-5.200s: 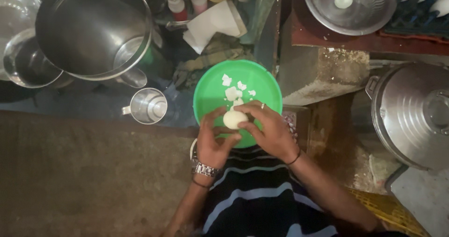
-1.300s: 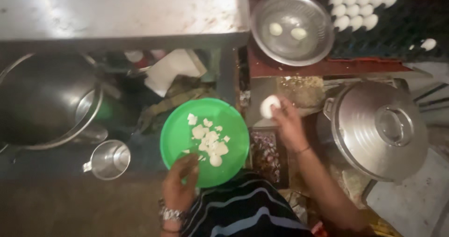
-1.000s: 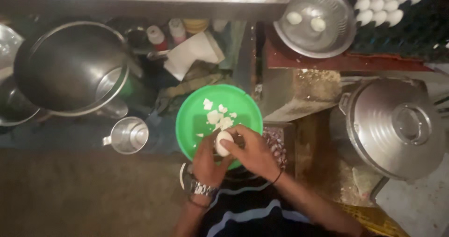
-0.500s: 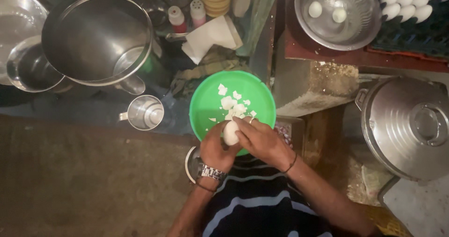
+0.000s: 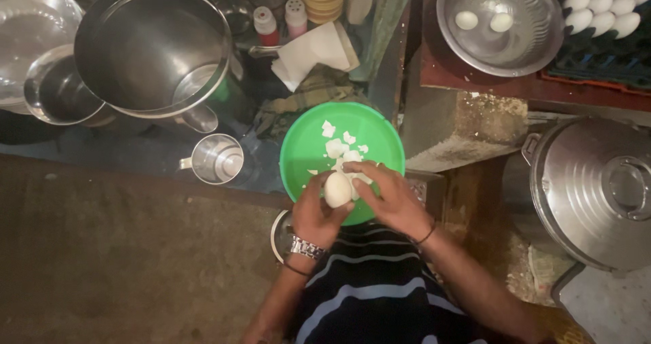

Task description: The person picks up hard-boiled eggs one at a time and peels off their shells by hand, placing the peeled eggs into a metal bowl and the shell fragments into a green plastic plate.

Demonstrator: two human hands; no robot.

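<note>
Egg (image 5: pixel 337 188), white, boiled by the look of it, held between both hands just over the near rim of the green bowl (image 5: pixel 305 155). Largest first around it: big steel pot (image 5: pixel 152 45) upper left, lidded steel pot (image 5: pixel 597 191) at right, steel bowl (image 5: pixel 532 35) top right holding two more eggs, egg tray (image 5: pixel 603 8) in the far corner, then the green bowl with a scatter of white shell bits (image 5: pixel 339 144), a small steel cup (image 5: pixel 215 159) left of the bowl on the bench.

Left hand (image 5: pixel 315 215), wristwatch on it, cups the egg from below and behind, fingers curled round it. Right hand (image 5: pixel 390 198) lies over the egg's right side, thumb and fingertips pressed to the surface, looks like pinching at shell; exact contact point too small to tell.

Handling, judged: egg is light, smooth, likely wet and slippery where bare, shell brittle and flaking, the white soft and easy to gouge. Best held cradled loosely around the broad middle in one palm, light pressure only, other hand's fingertips picking at the shell edge. Squeezing hard risks splitting it.
</note>
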